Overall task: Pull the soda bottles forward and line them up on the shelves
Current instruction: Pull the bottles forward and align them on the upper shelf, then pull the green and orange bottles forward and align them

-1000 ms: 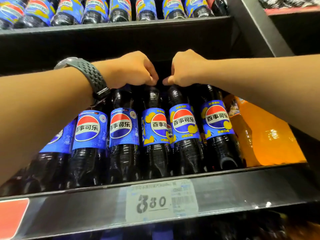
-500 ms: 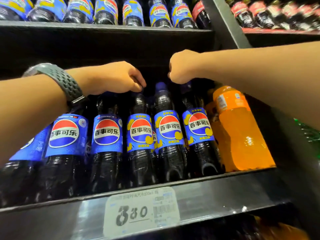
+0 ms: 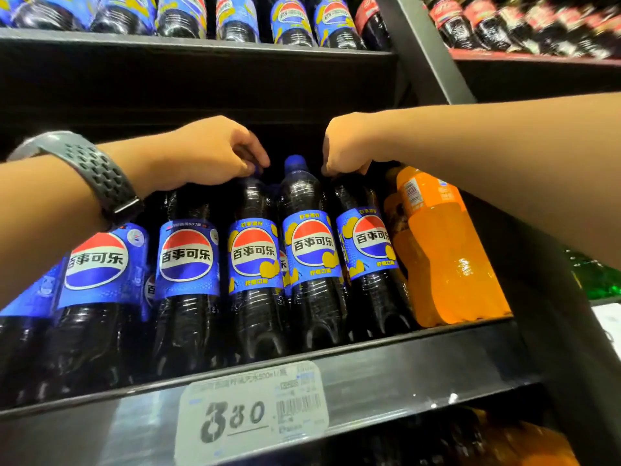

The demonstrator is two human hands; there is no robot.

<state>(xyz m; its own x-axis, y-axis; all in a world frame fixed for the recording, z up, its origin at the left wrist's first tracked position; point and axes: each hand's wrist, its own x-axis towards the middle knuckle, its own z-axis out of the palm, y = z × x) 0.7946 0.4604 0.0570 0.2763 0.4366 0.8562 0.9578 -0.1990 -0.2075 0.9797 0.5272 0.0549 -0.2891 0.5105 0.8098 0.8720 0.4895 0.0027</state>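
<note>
Holds the cap of the left cola bottle (image 3: 257, 253) in the curled left grip (image 3: 215, 153), the top of the right cola bottle (image 3: 366, 243) in the right grip (image 3: 349, 146). Shows both standing near the shelf (image 3: 420, 364) front, middle cola bottle (image 3: 311, 247) between, orange bottle (image 3: 447, 257) alongside.

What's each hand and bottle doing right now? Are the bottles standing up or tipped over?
left hand: pinching a bottle top.
right hand: gripping a bottle top.
left lemon cola bottle: standing, top held by left hand.
middle lemon cola bottle: standing, cap on, untouched.
right lemon cola bottle: standing, top held by right hand.
orange soda bottle: standing at the row's right end.
</note>
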